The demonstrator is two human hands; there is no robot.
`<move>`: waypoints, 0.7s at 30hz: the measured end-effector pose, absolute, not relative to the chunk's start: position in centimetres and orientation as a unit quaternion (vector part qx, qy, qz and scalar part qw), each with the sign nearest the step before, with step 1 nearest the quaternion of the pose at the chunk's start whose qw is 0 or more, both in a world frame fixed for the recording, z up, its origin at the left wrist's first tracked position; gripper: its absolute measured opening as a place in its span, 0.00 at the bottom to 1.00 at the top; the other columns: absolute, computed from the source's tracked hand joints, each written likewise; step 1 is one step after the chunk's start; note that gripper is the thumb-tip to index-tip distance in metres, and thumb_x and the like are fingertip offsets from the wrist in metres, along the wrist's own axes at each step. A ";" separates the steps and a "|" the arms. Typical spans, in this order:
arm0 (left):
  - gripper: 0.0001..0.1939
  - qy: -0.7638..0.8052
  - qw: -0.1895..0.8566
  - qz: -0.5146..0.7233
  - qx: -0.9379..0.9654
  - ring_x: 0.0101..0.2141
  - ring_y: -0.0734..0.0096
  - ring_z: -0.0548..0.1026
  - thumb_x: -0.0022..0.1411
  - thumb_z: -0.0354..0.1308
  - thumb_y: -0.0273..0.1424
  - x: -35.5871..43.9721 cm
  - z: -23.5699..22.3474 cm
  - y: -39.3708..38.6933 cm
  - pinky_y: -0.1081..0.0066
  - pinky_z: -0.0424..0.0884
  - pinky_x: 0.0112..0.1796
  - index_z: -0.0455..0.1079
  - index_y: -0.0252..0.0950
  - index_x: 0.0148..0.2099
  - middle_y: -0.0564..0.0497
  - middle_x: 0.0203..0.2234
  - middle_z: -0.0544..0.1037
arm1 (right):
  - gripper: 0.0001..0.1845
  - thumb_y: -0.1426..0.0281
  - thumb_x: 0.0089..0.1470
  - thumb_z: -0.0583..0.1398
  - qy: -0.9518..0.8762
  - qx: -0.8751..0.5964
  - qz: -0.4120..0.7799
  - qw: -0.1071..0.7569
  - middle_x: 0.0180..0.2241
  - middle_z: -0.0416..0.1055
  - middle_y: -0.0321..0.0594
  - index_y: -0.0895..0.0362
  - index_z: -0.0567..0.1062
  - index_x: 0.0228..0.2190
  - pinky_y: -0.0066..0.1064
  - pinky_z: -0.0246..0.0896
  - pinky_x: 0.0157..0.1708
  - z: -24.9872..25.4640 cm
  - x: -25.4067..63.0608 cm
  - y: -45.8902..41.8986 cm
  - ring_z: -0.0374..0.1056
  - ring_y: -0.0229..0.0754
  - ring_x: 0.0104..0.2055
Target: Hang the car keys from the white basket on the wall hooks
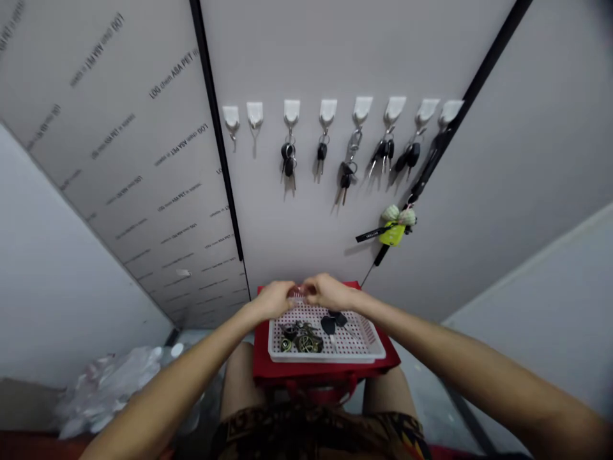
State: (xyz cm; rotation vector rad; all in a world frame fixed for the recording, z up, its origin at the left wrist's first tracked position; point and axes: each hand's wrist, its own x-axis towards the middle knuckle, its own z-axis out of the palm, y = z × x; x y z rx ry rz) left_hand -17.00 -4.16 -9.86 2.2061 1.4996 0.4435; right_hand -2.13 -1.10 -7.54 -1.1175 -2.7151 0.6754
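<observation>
My left hand (276, 299) and my right hand (329, 292) are close together over the far edge of a white perforated plastic basket (325, 359). The fingers of both are curled inward, and whatever they hold is too small or hidden to make out. Below my left hand, in the basket's left half, lies a pile of bronze-coloured metal keychain pieces (306, 340). Several black-headed keys (330, 324) rest on the right side of the basket, under my right hand.
The basket stands on a red box or bag (263, 367) between my knees. White hooks (292, 110) line the wall ahead, several bearing keys (288, 160). A yellow-green key pouch (393, 232) hangs at the right. Clear plastic bags (115, 383) lie on the floor at left.
</observation>
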 end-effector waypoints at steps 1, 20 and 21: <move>0.11 0.541 0.185 0.093 0.815 0.32 0.64 0.68 0.41 0.51 0.28 -16.6 -10.8 -5.0 0.64 0.60 0.36 0.64 0.33 0.31 0.46 0.28 0.71 | 0.10 0.72 0.35 0.54 -0.900 -0.372 0.227 0.007 0.20 0.66 0.34 0.61 0.70 0.25 0.21 0.48 0.20 -9.4 -1.6 -1.8 0.57 0.30 0.21; 0.07 0.479 0.516 0.349 0.618 0.18 0.83 0.60 0.38 0.48 0.19 -16.4 -12.0 -3.5 0.80 0.56 0.22 0.58 0.32 0.24 0.59 0.14 0.61 | 0.10 0.75 0.37 0.50 -0.826 -0.365 0.388 0.182 0.22 0.62 0.34 0.61 0.67 0.26 0.23 0.50 0.24 -12.6 -1.7 -3.2 0.56 0.32 0.24; 0.07 0.472 0.532 0.363 0.602 0.18 0.83 0.61 0.38 0.49 0.19 -16.5 -11.7 -3.5 0.80 0.57 0.22 0.58 0.32 0.25 0.59 0.14 0.62 | 0.08 0.75 0.37 0.50 -0.813 -0.362 0.416 0.188 0.20 0.61 0.33 0.61 0.66 0.24 0.22 0.50 0.23 -12.5 -1.9 -3.2 0.55 0.31 0.22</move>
